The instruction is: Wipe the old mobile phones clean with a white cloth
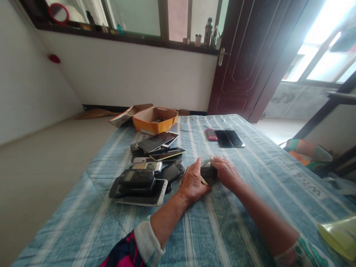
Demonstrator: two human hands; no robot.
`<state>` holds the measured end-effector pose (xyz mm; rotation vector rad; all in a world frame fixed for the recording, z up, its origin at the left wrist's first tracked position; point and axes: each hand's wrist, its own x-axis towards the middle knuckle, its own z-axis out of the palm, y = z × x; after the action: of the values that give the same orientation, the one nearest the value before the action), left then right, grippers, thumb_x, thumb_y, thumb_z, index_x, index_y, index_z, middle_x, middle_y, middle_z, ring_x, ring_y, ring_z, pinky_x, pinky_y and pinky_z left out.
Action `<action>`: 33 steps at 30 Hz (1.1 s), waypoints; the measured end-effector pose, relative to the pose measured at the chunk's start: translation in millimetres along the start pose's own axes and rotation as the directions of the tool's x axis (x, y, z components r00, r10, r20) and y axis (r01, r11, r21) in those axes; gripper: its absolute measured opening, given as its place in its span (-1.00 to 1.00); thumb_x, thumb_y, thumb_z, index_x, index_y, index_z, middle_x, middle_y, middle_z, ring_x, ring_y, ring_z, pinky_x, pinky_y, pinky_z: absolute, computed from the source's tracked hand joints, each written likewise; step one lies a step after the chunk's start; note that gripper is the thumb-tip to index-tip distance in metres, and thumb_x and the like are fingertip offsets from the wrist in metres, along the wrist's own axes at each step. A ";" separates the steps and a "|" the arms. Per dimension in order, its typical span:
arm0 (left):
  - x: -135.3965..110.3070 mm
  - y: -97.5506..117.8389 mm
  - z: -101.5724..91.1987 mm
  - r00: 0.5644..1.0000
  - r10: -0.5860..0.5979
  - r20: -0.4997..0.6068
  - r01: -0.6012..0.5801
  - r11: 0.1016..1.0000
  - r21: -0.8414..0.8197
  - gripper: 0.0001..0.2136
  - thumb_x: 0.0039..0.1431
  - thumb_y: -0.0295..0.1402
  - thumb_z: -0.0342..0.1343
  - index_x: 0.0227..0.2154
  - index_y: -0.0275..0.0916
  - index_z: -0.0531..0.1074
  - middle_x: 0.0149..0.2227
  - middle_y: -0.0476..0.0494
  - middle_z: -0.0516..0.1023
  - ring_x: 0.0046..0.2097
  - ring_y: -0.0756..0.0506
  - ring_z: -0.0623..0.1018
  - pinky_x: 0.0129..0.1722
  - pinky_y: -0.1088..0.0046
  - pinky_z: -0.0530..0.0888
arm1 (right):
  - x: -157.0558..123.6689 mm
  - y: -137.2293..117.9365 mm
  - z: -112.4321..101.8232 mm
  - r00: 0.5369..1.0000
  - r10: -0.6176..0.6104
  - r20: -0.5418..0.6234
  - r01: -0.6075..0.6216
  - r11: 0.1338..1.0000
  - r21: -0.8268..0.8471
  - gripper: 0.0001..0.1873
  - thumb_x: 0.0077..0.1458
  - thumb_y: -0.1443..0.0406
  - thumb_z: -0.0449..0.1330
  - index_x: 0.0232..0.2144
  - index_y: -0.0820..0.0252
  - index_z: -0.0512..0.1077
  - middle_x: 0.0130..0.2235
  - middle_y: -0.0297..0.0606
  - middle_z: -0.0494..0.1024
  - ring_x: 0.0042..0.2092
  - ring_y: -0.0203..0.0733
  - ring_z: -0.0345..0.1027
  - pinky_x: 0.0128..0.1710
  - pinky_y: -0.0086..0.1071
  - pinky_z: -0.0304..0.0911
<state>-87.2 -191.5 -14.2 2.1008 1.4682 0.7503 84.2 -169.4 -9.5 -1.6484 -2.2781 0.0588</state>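
Note:
A dark mobile phone [209, 173] lies low over the cloth between my two hands. My left hand [194, 182] grips it along the left side, the thumb at its near edge. On the far right edge, the fingers of my right hand [224, 170] are closed on the phone. Something small and pale shows at those fingertips, too unclear to name. Left of my hands is a pile of old phones, with a black keypad phone [137, 177] resting above a white smartphone [155, 193]. A black smartphone [171, 171] lies closest to my left hand.
Beyond the pile stands an open orange box [155, 122]. A pink phone [211, 134] and two dark smartphones [224, 138] lie side by side at the far right. A striped blue cloth [250, 207] covers the surface. Something yellow and translucent [340, 235] sits at the right edge.

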 end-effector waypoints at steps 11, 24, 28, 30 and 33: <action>0.9 -1.6 0.8 1.000 0.028 -0.006 -0.028 1.000 -0.002 -0.01 -0.28 -0.35 0.35 0.27 -0.41 0.00 0.08 -0.36 0.41 0.08 -0.33 0.40 0.10 0.15 0.35 | -36.9 -10.5 17.6 0.975 -0.161 -0.152 0.167 0.986 0.026 -0.50 0.12 0.55 -0.05 0.06 0.22 0.40 0.09 -0.11 0.44 0.18 -0.06 0.23 0.17 -0.19 0.15; 2.2 -1.6 -3.3 1.000 0.006 0.012 -0.006 1.000 -0.016 0.01 -0.28 -0.33 0.38 0.27 -0.39 -0.01 0.11 -0.39 0.38 0.12 -0.35 0.39 0.12 0.12 0.33 | -3.4 -25.6 2.2 0.989 -0.145 -0.002 0.145 0.988 0.060 -0.70 0.19 0.48 0.01 -0.17 0.22 0.51 -0.07 -0.14 0.52 0.03 -0.11 0.33 0.09 -0.31 0.17; 2.7 -3.3 -2.7 1.000 -0.001 0.016 0.002 1.000 -0.020 0.04 -0.31 -0.36 0.40 0.28 -0.31 -0.02 0.08 -0.33 0.40 0.09 -0.31 0.41 0.09 0.16 0.35 | 4.2 -1.3 -1.1 0.999 0.036 -0.002 -0.036 0.999 -0.011 -0.60 0.13 0.54 -0.05 -0.14 0.19 0.50 -0.02 -0.17 0.52 0.00 -0.11 0.37 0.02 -0.32 0.22; 2.8 -3.5 -2.3 1.000 0.000 0.013 0.001 1.000 -0.012 0.04 -0.31 -0.36 0.40 0.28 -0.32 -0.01 0.06 -0.32 0.41 0.08 -0.30 0.42 0.08 0.17 0.35 | 0.9 5.2 0.3 0.998 0.064 -0.012 -0.065 0.998 -0.020 -0.57 0.12 0.54 -0.06 -0.12 0.19 0.50 0.03 -0.13 0.49 0.04 -0.07 0.35 0.03 -0.28 0.22; 2.5 -2.7 -1.7 1.000 -0.003 0.011 0.004 1.000 -0.010 0.04 -0.33 -0.35 0.40 0.27 -0.35 0.00 0.05 -0.33 0.42 0.07 -0.30 0.42 0.09 0.18 0.35 | -15.1 5.1 9.2 0.997 0.036 -0.063 -0.037 0.999 -0.017 -0.52 0.12 0.55 -0.07 0.01 0.23 0.44 0.12 -0.10 0.42 0.16 -0.02 0.25 0.12 -0.21 0.18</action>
<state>-89.4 -188.2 -14.2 2.0909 1.4589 0.7422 90.4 -180.4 -23.0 -1.6769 -2.2086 -0.0049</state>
